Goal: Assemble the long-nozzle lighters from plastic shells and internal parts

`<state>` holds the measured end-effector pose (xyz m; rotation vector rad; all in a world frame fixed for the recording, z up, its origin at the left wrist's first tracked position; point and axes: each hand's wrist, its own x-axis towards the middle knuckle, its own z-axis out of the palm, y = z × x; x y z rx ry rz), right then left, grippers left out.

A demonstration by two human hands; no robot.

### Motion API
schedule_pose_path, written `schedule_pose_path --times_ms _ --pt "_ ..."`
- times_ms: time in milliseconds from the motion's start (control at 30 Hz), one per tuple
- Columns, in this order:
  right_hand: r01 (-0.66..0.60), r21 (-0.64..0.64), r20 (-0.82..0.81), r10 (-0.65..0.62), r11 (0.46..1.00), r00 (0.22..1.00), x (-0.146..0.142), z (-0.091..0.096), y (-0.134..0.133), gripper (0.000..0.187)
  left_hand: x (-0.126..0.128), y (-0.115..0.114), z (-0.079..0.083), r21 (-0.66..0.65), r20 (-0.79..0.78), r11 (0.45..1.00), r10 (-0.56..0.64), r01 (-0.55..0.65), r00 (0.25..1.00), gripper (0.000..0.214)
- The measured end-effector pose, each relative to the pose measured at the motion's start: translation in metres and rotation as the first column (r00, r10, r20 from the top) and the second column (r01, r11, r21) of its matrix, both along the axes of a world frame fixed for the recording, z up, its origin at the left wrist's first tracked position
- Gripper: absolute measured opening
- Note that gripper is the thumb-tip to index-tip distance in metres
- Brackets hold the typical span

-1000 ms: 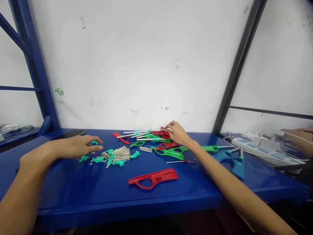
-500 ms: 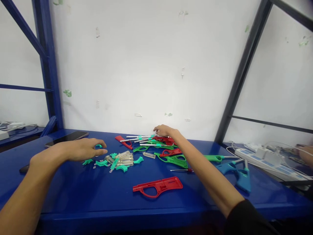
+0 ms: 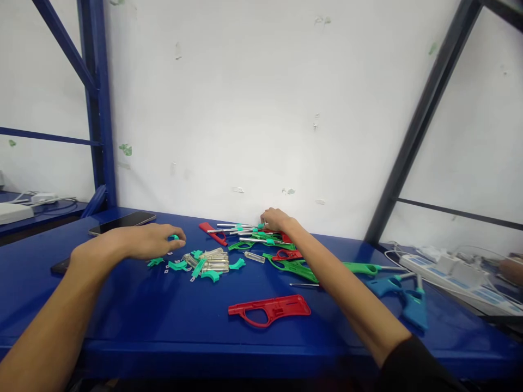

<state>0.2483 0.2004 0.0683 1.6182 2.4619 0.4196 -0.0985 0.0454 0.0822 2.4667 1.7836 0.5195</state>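
Over the far pile, my right hand (image 3: 278, 219) has its fingertips closed at the teal-ended tip of a metal lighter tube (image 3: 241, 225); its contact is partly hidden. My left hand (image 3: 155, 241) hovers at the left with thumb and fingers apart, holding nothing. Just beyond its fingers lie teal triggers (image 3: 177, 265) and a heap of clear fuel cartridges (image 3: 216, 261). One loose cartridge (image 3: 254, 256) is apart from them. A red lighter casing half (image 3: 272, 311) rests near the front, its hollow inside facing up. Green casing halves (image 3: 297, 269) lie below my right wrist.
Blue lighters (image 3: 414, 307) and a green lighter (image 3: 360, 268) lie at right. A screwdriver (image 3: 304, 285) is partly under my right forearm. A phone (image 3: 122, 222) lies back left on the blue table (image 3: 171, 321). Beyond the right post are power strips (image 3: 461, 280) and a person's hand (image 3: 512, 271).
My right hand has lowered slightly and its fingers have closed in at the tubes. My left hand keeps its place beside the cartridges. The whole view has shifted a little.
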Motion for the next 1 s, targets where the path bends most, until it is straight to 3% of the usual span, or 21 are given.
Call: schedule_pose_path --times_ms 100,233,400,567,667,733,833,1000 --pt "-0.011 0.042 -0.012 0.011 0.999 1.0 0.006 0.006 -0.001 0.034 0.0 0.002 0.001 -0.153 -0.061 0.988 0.007 -0.017 0.998 0.049" --pt "-0.027 0.149 -0.062 0.037 0.988 0.997 0.016 0.022 -0.004 0.035 0.001 0.003 0.004 -0.221 -0.098 0.975 0.013 -0.035 0.995 0.059" --pt "-0.053 0.33 -0.154 0.11 0.942 0.982 0.028 0.059 -0.028 0.034 0.005 0.007 0.005 -0.182 -0.08 0.983 0.006 -0.021 0.997 0.06" --pt "-0.116 0.512 -0.218 0.26 0.851 0.941 0.036 0.095 -0.076 0.026 0.013 0.0 0.01 -0.102 -0.045 0.995 -0.006 0.001 0.999 0.056" --pt "-0.191 0.564 -0.204 0.36 0.803 0.911 0.038 0.103 -0.111 0.022 0.019 -0.017 0.014 0.019 -0.018 0.999 -0.044 0.045 0.999 0.054" --pt "-0.242 0.575 -0.182 0.41 0.782 0.894 0.038 0.101 -0.134 0.02 0.026 -0.034 0.014 0.213 0.009 0.971 -0.116 0.112 0.993 0.054" --pt "-0.304 0.567 -0.157 0.463 0.765 0.872 0.031 0.09 -0.167 0.018 0.044 -0.063 0.005 0.438 -0.024 0.884 -0.17 0.164 0.985 0.057" --pt "-0.494 0.462 -0.18 0.624 0.736 0.761 0.012 0.062 -0.218 0.023 0.072 -0.091 -0.033 0.646 -0.108 0.719 -0.245 0.255 0.963 0.053"
